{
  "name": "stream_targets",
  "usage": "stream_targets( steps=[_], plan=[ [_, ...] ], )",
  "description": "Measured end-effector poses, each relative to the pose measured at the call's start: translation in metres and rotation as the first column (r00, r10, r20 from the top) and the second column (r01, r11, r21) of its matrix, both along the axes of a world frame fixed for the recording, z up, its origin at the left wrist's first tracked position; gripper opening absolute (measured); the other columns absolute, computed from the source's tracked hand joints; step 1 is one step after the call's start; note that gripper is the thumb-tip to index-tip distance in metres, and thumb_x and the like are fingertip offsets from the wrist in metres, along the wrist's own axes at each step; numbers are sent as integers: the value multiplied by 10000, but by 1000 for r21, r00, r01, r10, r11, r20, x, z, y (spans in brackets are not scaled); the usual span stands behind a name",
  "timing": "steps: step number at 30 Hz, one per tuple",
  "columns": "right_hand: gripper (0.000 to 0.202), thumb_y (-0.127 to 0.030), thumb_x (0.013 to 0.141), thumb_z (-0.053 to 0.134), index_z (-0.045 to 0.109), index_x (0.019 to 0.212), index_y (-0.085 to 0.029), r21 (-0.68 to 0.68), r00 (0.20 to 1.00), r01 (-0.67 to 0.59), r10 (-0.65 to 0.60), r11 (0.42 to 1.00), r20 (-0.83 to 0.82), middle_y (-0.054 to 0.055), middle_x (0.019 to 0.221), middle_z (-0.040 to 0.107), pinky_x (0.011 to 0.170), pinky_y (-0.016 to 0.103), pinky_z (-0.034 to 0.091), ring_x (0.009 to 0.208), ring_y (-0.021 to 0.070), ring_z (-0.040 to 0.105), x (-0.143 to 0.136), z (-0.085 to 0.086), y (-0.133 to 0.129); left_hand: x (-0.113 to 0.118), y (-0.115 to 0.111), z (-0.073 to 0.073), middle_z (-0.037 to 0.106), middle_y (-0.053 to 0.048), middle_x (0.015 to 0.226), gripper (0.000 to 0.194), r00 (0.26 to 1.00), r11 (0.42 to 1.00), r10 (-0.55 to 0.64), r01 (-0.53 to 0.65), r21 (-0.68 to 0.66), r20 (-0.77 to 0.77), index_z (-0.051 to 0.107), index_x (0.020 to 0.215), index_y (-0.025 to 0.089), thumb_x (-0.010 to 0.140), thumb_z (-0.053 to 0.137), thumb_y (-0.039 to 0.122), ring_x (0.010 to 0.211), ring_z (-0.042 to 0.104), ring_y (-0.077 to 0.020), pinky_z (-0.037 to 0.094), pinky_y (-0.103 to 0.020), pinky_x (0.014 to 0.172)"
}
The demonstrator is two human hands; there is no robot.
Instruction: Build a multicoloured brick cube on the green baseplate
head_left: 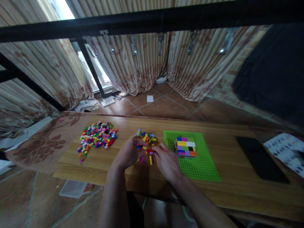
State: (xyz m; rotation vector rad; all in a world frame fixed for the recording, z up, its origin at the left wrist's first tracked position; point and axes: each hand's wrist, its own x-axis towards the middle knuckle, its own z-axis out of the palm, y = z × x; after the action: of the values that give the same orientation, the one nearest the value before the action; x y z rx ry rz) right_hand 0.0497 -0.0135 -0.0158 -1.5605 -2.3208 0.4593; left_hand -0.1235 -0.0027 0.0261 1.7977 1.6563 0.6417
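Observation:
My left hand [129,152] is over the near side of a small spread of building bricks [145,136]. Its thumb and forefinger are apart, with a blue brick [139,147] by the fingertips. From the right, my right hand [166,161] reaches into the same spread, its fingers bent and drawn together at a red brick [149,151]. How firmly it grips that brick is hard to make out. A yellow brick [150,160] and a magenta brick [142,159] lie between the hands. On a green baseplate [206,163] stands a hollow, multicoloured brick block [185,147].
A larger heap of mixed bricks [97,135] lies on the left of the wooden table [95,169]. A flat black object [261,158] rests at the right, beside a printed sheet [285,150]. A dark metal bar [152,23] crosses above the far side. A clear plastic box [72,188] is on the floor.

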Motion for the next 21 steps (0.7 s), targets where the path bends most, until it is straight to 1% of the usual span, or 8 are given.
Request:
stream_targets(
  steps=[2,4,6,8,12,16,19,21],
  plan=[
    [180,-213,955,455,631,985,-234,-10,999,8,-7,1000,37,25,1002,629,690,262,412,863,162,615,0,1,1,8,-1,1,704,-45,908,145,990,999,-36,37,6,-138,764,802,203,694,681,154,833,629,-177,470,-285,804],
    [149,-211,948,469,616,977,-221,-16,998,9,-8,1000,65,30,1017,631,698,273,414,891,176,614,0,2,2,13,-2,-1,701,-54,939,151,969,1000,-30,31,-1,-247,765,820,215,707,679,161,895,633,-200,461,-303,847],
    [134,-203,945,473,602,975,-211,-18,997,6,-5,1000,81,35,1025,631,707,281,417,903,184,614,0,2,2,16,-2,-3,695,-66,966,169,943,1000,-21,16,-17,-332,762,853,215,714,675,175,926,631,-215,461,-306,848],
    [144,-189,951,454,594,977,-206,-17,996,-1,2,1000,92,41,1019,631,709,287,419,905,187,615,0,2,3,17,-2,-6,692,-71,972,178,923,999,-30,21,-29,-384,758,871,213,720,666,190,923,633,-217,463,-300,829],
    [177,-163,958,420,592,981,-200,-7,993,-25,25,1000,117,47,993,627,696,293,422,901,195,616,1,1,3,21,-1,-9,694,-62,901,155,900,999,-40,31,-27,-434,755,833,230,731,641,204,876,637,-215,464,-294,776],
    [193,-168,965,408,599,968,-197,20,989,-64,61,998,134,54,980,619,692,289,429,896,198,614,2,1,3,25,0,-9,691,-67,875,151,892,1000,-23,22,-8,-451,744,817,224,725,633,179,904,633,-227,461,-303,796],
    [218,-166,968,399,611,1003,-203,36,994,-66,62,997,88,56,967,615,708,279,437,894,192,612,2,1,2,23,-1,-11,690,-69,881,151,901,999,-29,36,8,-432,724,821,202,732,617,143,915,629,-219,456,-296,807],
    [245,-149,960,406,618,1061,-216,35,998,-58,58,998,10,58,977,611,714,274,446,888,185,612,3,2,1,19,0,-12,689,-71,881,125,910,999,-18,33,30,-413,702,810,187,741,612,134,907,627,-211,452,-291,804]
  ],
)
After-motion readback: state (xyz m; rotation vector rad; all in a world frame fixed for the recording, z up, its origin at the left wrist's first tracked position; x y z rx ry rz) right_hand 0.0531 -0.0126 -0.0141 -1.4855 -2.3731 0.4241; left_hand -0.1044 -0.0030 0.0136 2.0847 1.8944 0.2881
